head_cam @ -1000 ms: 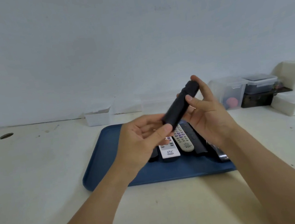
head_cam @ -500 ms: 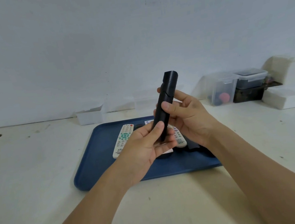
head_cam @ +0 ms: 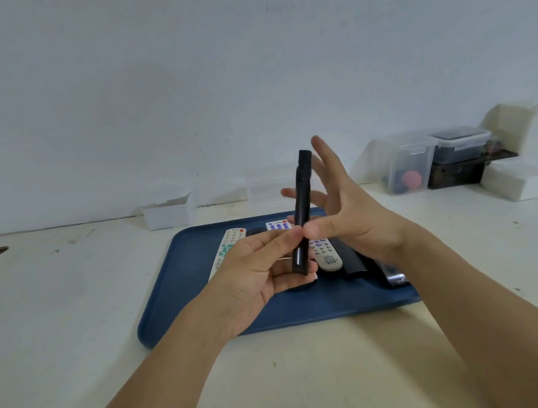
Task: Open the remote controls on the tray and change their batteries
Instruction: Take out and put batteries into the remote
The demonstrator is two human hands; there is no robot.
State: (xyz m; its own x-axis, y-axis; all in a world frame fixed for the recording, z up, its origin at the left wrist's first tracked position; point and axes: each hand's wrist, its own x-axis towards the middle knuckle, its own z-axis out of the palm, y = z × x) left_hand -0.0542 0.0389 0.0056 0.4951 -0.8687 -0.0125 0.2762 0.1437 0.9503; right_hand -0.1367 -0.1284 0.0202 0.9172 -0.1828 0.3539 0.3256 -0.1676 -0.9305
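Above the tray (head_cam: 175,286), the black remote (head_cam: 301,213) stands almost upright, its lower end pinched in the left hand (head_cam: 260,274) between thumb and curled fingers. The right hand (head_cam: 352,219) is spread wide just right of it, fingers straight and fanned behind the upper part, thumb tip near the left thumb; whether it touches the remote I cannot tell.

With only that low pinch holding it, the remote could tip or slide out and drop onto the remotes lying beneath, knocking them about. A hard push on the cover with so little hold might also twist it loose. If the cover comes free suddenly, it or a battery could fall onto the tray or roll off the table (head_cam: 71,335).

Slim, dark and smooth, the black remote shows a step or seam near its top end, perhaps the edge of the battery cover, though that is not clear. No buttons show on the side facing the camera.

On the tray lie a white remote (head_cam: 231,240) at the left, a grey remote (head_cam: 326,256) with purple buttons, and dark remotes (head_cam: 355,261) toward the right.
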